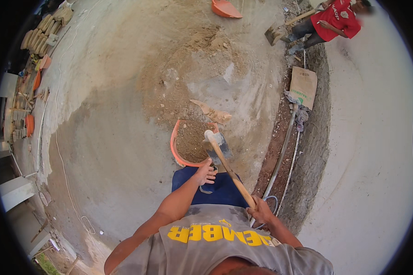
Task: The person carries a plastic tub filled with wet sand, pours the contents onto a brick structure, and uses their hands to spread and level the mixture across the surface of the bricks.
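My right hand (260, 211) is closed around the lower part of a hoe's wooden handle (236, 179), near my right hip. The hoe's grey metal blade (224, 147) is beside the right side of an orange dustpan-shaped basket (172, 143). Brown sandy mix (190, 140) fills the basket, which sits on the ground just in front of my legs. Between the basket's near rim and the handle, my left hand (206, 174) reaches forward with its fingers apart, holding nothing. A torn piece of brown paper (211, 111) lies just beyond the basket.
A sand heap (206, 50) spreads ahead, with another orange basket (226, 8) beyond. At the far right a person in a red shirt (338, 19) stands with a shovel (275, 34). A paper sack (303, 85) and a pipe (282, 158) lie along the right-hand trench. Stacked sacks (43, 34) stand far left.
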A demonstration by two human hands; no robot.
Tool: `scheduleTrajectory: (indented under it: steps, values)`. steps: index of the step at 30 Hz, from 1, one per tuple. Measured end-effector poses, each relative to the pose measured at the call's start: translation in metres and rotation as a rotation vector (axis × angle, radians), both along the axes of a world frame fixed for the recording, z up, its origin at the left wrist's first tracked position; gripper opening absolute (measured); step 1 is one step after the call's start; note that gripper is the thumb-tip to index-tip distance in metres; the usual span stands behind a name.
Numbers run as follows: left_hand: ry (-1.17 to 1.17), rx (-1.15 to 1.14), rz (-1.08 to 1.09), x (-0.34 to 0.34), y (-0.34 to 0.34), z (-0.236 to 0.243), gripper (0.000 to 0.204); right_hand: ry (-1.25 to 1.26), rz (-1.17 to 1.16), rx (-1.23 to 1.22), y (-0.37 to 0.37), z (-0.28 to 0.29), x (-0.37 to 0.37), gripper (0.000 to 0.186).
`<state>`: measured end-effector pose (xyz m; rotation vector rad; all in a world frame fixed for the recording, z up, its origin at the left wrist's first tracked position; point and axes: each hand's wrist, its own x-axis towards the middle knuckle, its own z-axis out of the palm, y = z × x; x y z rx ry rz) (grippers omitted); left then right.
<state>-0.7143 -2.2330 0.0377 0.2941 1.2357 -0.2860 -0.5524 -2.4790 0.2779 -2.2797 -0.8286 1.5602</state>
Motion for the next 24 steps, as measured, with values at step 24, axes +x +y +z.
scheduleTrajectory:
  steps: [24]
  values:
    - [0.245, 0.557, 0.403, 0.165, 0.28, -0.289, 0.012, -0.065, 0.227, 0.343, 0.329, -0.418, 0.096, 0.036]
